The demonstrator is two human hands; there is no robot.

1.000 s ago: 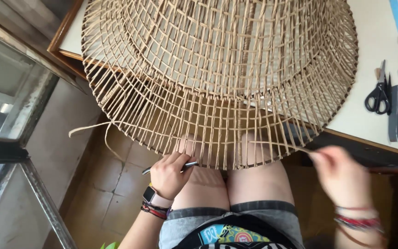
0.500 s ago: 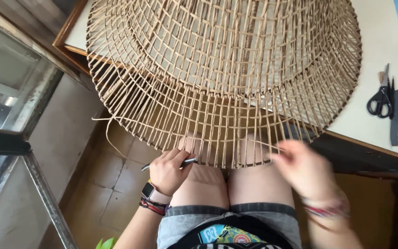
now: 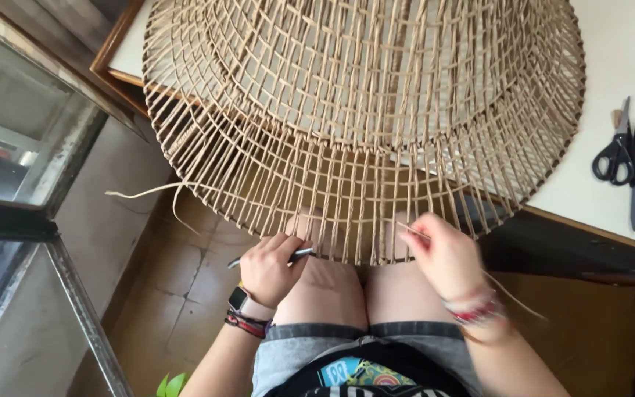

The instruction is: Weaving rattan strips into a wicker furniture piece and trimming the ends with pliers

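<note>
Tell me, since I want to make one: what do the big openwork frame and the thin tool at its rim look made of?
The woven shade looks like natural rattan or paper cord: matte tan strands, loose fibre ends at the left. The slim tool in the left hand seems metal, grey with a slight shine. The right hand pinches one strand.

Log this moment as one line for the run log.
left hand: grips thin metal tool at woven frame's rim | right hand: pinches fibre strand | woven frame: rests on table | scissors: on table
</note>
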